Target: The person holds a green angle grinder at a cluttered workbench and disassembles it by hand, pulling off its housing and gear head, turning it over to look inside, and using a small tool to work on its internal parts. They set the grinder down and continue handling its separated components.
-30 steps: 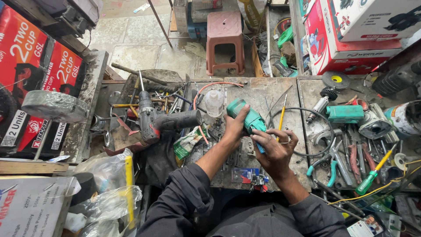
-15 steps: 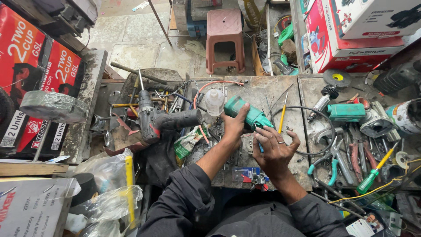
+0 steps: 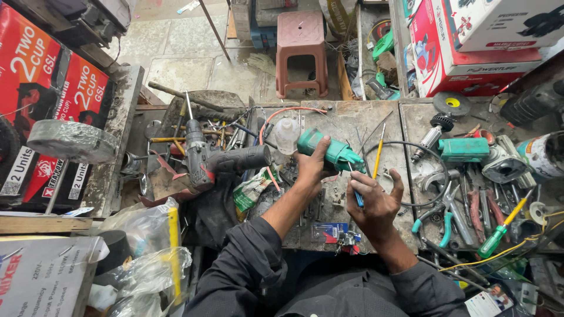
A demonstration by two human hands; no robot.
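A teal-green plastic power tool body (image 3: 329, 149) is being held down on the cluttered grey metal tabletop (image 3: 346, 120), near its middle, by the left hand (image 3: 308, 170), whose fingers are being wrapped over the near side of the casing. The right hand (image 3: 376, 202) is being kept just beside the tool's right end, with its fingers curled around a thin blue-handled tool (image 3: 356, 196); whether that tool's tip is touching the casing cannot be told. A yellow-handled screwdriver (image 3: 379, 154) is lying just beyond the right hand, tilted away from the person. To the left of the held tool, a dark grey and red cordless drill (image 3: 214, 158) is lying on its side, and a small clear plastic bottle (image 3: 286, 134) is standing between the two. Further right, a teal rectangular motor housing (image 3: 464, 148) is resting near a black cable loop (image 3: 405, 176), and teal-handled pliers (image 3: 437, 217) and a green-and-yellow screwdriver (image 3: 499, 232) are lying among other loose tools. A pink plastic stool (image 3: 301, 50) is standing on the floor beyond the tabletop.
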